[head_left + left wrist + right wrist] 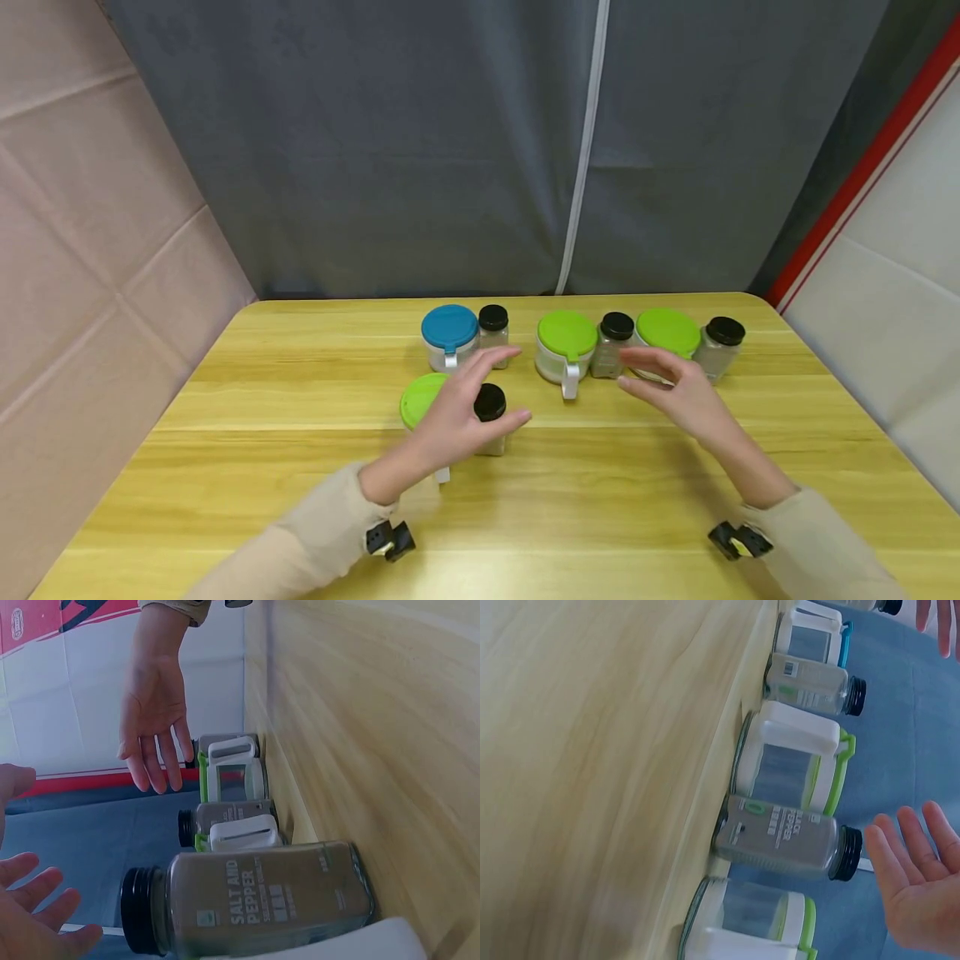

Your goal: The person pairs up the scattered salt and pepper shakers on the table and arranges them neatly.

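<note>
My left hand (pixel 457 425) hovers with thumb and fingers spread, holding nothing. Beneath it in the head view are a green-lidded jar with a white handle (pixel 422 398) and a black-capped seasoning bottle (pixel 490 402), both partly covered by the hand. The left wrist view reads "Salt and Pepper" on the nearest bottle (pixel 262 900). Over on the right, my right hand (pixel 686 398) hangs with bent, parted fingers and also holds nothing. It overlaps the right green-lidded jar (pixel 666 328). Closest to it in the right wrist view is a "Black Pepper" bottle (pixel 787 834).
A blue-lidded jar (pixel 450 327) and a black-capped bottle (pixel 493 319) stand at the back left of the wooden table (pixel 300 400). Another green-lidded jar (pixel 567 335), a bottle (pixel 616 327) and a far-right bottle (pixel 723 333) line the back. A grey curtain (pixel 360 167) hangs behind.
</note>
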Tool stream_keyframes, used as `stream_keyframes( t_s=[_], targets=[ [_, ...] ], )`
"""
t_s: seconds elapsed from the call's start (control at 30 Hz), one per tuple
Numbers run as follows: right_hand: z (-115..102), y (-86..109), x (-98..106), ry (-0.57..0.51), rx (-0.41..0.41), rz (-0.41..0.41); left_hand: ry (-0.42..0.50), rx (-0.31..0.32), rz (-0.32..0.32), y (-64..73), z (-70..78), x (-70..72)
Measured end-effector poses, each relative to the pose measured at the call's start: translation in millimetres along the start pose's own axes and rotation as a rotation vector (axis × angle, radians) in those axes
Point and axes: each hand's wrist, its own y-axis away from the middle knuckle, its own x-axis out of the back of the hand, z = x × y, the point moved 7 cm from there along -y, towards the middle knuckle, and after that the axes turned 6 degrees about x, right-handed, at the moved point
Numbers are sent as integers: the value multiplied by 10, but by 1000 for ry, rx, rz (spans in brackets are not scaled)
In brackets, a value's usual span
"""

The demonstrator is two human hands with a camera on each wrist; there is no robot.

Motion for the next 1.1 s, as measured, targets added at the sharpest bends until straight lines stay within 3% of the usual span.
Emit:
stream_keyframes(
  t_s=[0.87, 1.1],
  targets=[
    [186, 168, 310, 144, -38, 12, 50, -94, -115, 27, 242, -438],
    [352, 217, 449, 141, -56, 28, 28, -62, -159, 21, 214, -591]
  ],
)
